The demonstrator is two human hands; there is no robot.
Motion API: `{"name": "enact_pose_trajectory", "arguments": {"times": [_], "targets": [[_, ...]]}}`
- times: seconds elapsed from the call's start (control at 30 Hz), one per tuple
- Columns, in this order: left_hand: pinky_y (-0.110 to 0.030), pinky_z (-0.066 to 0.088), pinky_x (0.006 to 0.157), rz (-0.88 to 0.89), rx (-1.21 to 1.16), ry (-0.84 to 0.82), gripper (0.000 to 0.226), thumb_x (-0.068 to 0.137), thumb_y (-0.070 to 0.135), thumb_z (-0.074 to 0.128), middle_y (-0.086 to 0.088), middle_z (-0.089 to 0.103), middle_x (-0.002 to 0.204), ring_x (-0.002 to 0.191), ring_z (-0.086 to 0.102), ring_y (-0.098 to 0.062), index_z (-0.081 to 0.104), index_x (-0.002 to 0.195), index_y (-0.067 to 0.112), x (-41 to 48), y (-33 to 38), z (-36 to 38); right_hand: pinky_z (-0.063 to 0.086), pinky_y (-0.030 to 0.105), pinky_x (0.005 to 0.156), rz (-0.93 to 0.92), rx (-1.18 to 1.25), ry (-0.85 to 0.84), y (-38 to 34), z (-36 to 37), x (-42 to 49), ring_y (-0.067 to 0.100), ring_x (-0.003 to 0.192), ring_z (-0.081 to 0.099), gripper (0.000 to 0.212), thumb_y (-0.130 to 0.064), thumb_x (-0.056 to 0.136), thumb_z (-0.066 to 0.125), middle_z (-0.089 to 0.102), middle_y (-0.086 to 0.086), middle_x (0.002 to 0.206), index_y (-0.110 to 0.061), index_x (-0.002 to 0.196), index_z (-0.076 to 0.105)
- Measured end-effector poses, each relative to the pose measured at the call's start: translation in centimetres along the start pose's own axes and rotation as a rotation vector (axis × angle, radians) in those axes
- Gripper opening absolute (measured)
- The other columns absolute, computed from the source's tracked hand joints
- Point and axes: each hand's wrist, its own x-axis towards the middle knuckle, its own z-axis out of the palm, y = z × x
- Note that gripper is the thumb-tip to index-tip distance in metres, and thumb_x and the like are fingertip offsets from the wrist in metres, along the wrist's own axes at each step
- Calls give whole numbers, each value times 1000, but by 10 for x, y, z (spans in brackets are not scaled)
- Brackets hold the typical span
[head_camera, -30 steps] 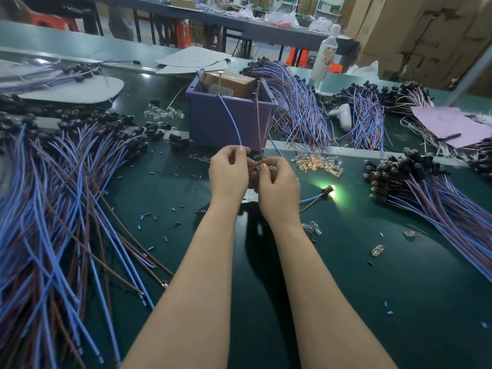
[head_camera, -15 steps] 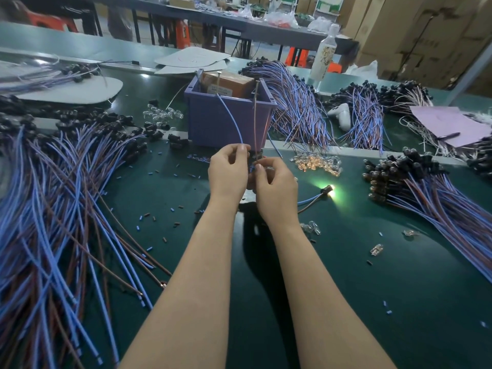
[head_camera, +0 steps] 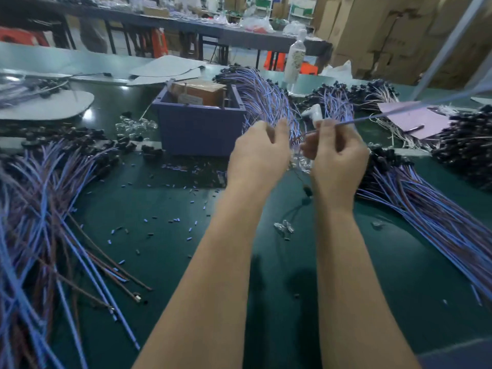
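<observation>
Nearest, dark green table mat point(head_camera: 399, 275) strewn with blue and brown wire bundles point(head_camera: 40, 209); above it, left hand point(head_camera: 259, 158), fingers curled beside the wire's end, hold not discernible, and right hand point(head_camera: 336, 155) pinching a thin blue insulated wire point(head_camera: 386, 114) running up and rightward; beyond, purple plastic bin point(head_camera: 199, 126) holding a brown carton point(head_camera: 202, 91).

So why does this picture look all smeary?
Head view: motion blur smears the wire pile on the left and the blue wire pinched by the right hand; a bright glare spot sits on the table far left; the background is soft.
</observation>
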Motion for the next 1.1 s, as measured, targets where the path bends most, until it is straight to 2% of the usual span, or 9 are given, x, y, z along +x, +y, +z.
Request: {"name": "enact_pose_trajectory", "arguments": {"times": [0.07, 0.13, 0.3, 0.43, 0.57, 0.73, 0.93, 1.03, 1.1], "targets": [[-24, 49, 56, -178, -262, -196, 49, 99, 49, 34, -12, 67, 75, 59, 60, -19, 54, 76, 10, -10, 9, 25, 49, 20, 53, 145, 307, 140, 2, -18, 7, 7, 50, 58, 25, -17, 99, 46, 62, -3, 60, -14, 79, 61], [-10, 31, 36, -399, -582, -401, 58, 99, 52, 28, -4, 59, 49, 30, 42, -8, 53, 70, 8, -16, 24, 55, 45, 18, 50, 254, 484, 228, 6, -40, 11, 6, 48, 55, 29, -18, 100, 45, 61, -7, 55, -15, 77, 61], [-10, 18, 31, -432, -1070, -419, 36, 104, 27, 34, 10, 37, 38, 28, 24, -1, 53, 77, 12, -14, 57, 117, 44, 16, 49, 368, 501, 459, 26, -92, 11, 6, 47, 55, 28, -22, 99, 47, 61, -7, 53, -15, 77, 63], [-11, 19, 31, -392, -993, -537, 29, 100, 12, 43, 4, 35, 49, 28, 26, -1, 51, 72, 10, -19, 85, 164, 47, 16, 51, 400, 539, 645, 40, -137, 20, 4, 49, 59, 19, -20, 97, 51, 63, -8, 54, -16, 80, 60], [-12, 40, 38, -539, -1026, -666, 25, 97, 4, 46, -2, 49, 59, 40, 48, -4, 50, 72, 6, -24, 94, 200, 52, 15, 52, 469, 681, 737, 59, -165, 32, 4, 48, 62, 20, -8, 96, 52, 65, -4, 51, -8, 76, 55], [-16, 33, 49, -643, -981, -642, 31, 98, -2, 33, -5, 41, 68, 59, 41, -12, 39, 69, 7, -20, 82, 238, 56, 21, 62, 714, 708, 694, 91, -173, 34, 17, 66, 67, 29, -15, 103, 35, 67, 15, 69, -1, 83, 51], [-15, 47, 50, -623, -781, -620, 18, 98, 4, 36, -14, 64, 97, 77, 63, -16, 51, 107, 0, -16, 72, 244, 54, 26, 75, 751, 656, 614, 98, -167, 38, 17, 81, 64, 15, -11, 99, 42, 62, 11, 91, -1, 106, 51], [-18, 45, 42, -453, -606, -612, 23, 93, 5, 40, -8, 64, 70, 50, 55, -11, 55, 75, 6, -8, 66, 233, 54, 28, 79, 749, 625, 567, 92, -162, 37, 17, 80, 64, 14, -10, 99, 41, 62, 10, 91, -3, 105, 51], [-19, 42, 49, -315, -497, -556, 29, 90, 8, 43, -3, 62, 62, 51, 54, -12, 56, 64, 12, -4, 62, 220, 54, 25, 75, 741, 607, 530, 85, -153, 35, 16, 76, 64, 15, -7, 98, 41, 63, 8, 87, -4, 106, 54]]}}
